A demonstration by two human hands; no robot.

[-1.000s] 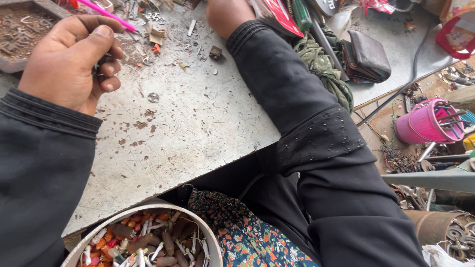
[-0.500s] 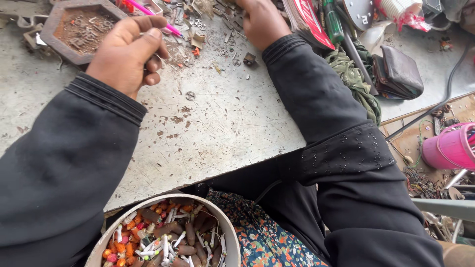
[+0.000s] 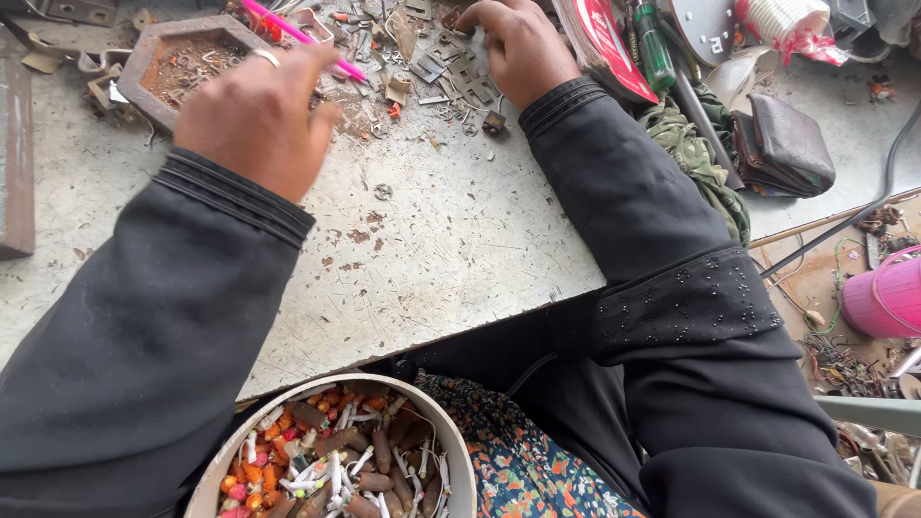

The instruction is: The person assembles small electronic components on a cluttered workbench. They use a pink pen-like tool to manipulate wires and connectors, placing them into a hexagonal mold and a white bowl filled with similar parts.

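Note:
My left hand [image 3: 254, 120] hovers over the grey worktable [image 3: 451, 249] with its back to the camera and a ring on one finger. Its fingers are curled under and blurred, so whatever they hold is hidden. It sits beside a hexagonal metal tray [image 3: 158, 53] of rusty scraps, just below a pink pen [image 3: 297, 36]. My right hand [image 3: 518, 48] rests at the far edge, fingertips down on a heap of small flat metal pieces [image 3: 446, 67]. Both arms wear black sleeves.
A white bowl [image 3: 451, 451] of small brown, orange and white parts sits in my lap at the table's near edge. A red booklet [image 3: 604, 38], a green-handled screwdriver [image 3: 652, 48], green cloth [image 3: 691, 153] and a dark wallet [image 3: 787, 144] lie right. A pink bucket [image 3: 887, 297] stands on the floor.
My left hand has moved right, from over the hexagonal tray toward the scrap heap, and turned its back up. The right hand has stayed on the metal pieces as the view tilted up.

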